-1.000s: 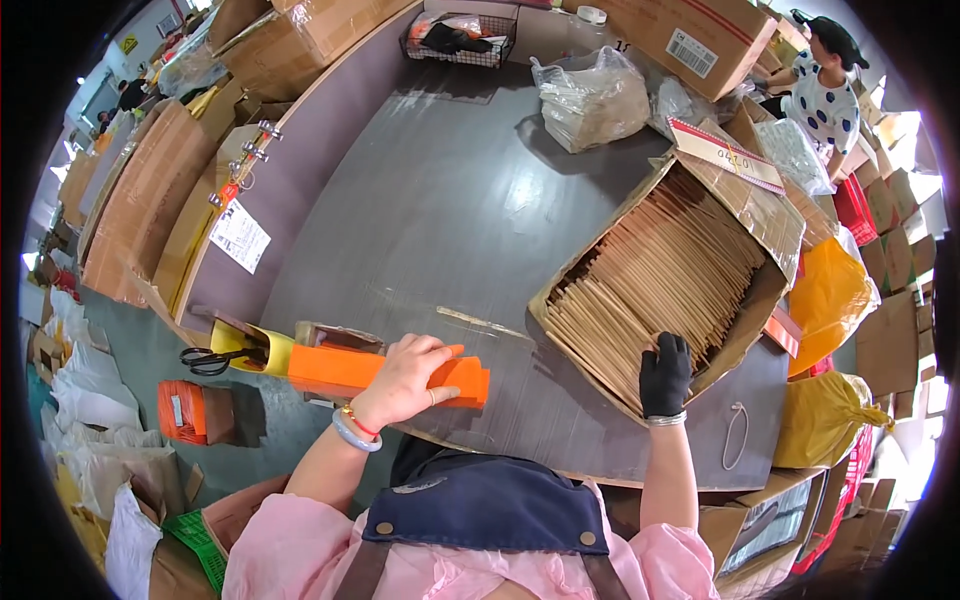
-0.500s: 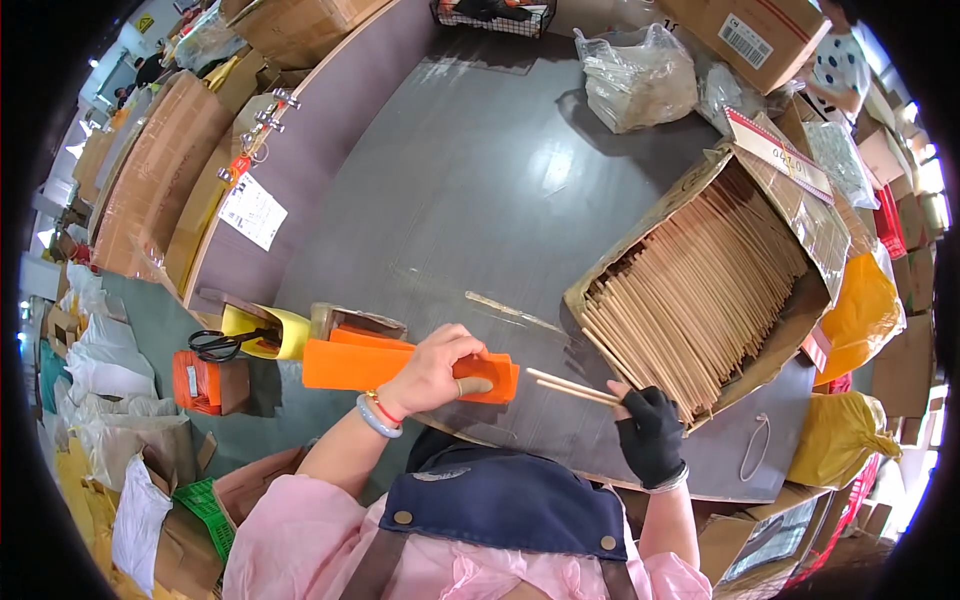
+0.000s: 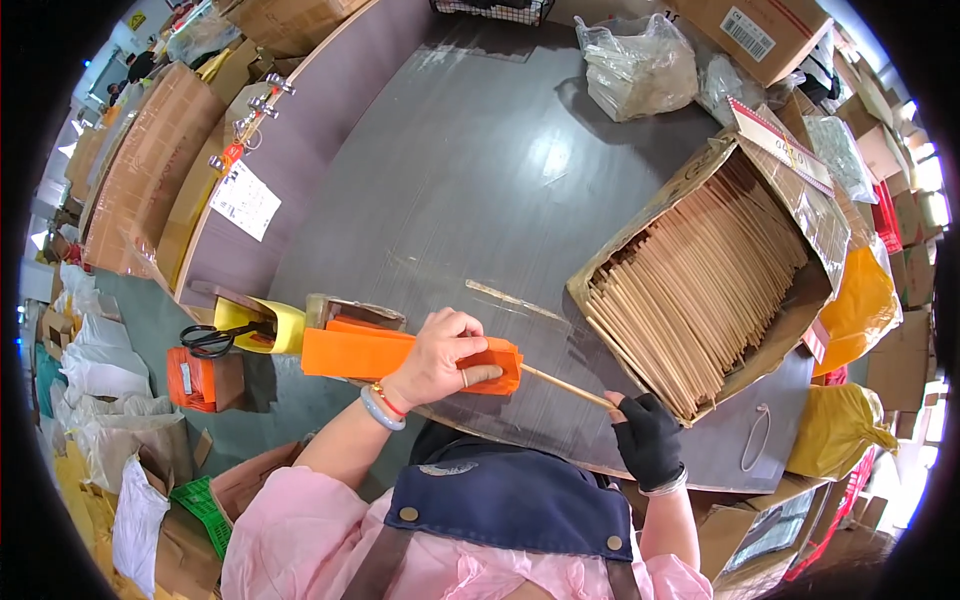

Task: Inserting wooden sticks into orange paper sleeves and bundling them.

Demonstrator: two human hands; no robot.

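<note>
My left hand [image 3: 440, 360] is closed round a stack of long orange sleeves [image 3: 350, 354], thumb on top. From the right, my right hand [image 3: 646, 438], in a black fingerless glove, pinches a pair of thin wooden chopsticks [image 3: 568, 386] by their near ends. Their far tips meet the right end of the orange sleeves; whether they are inside is hard to make out. Just beyond my right hand, an open cardboard carton [image 3: 652, 214] lies tilted on the table, filled with many loose wooden chopsticks [image 3: 700, 285].
On the grey table [image 3: 400, 220] are a small cardboard box [image 3: 360, 312] and a yellow holder [image 3: 285, 328] with black scissors [image 3: 210, 342]. A clear plastic bag [image 3: 640, 70] sits at the back. A raised panel [image 3: 330, 95] borders the left; cartons and sacks surround the table.
My right hand has moved slightly left, bringing the chopsticks from a small gap up to the end of the orange sleeves. My left hand keeps its hold.
</note>
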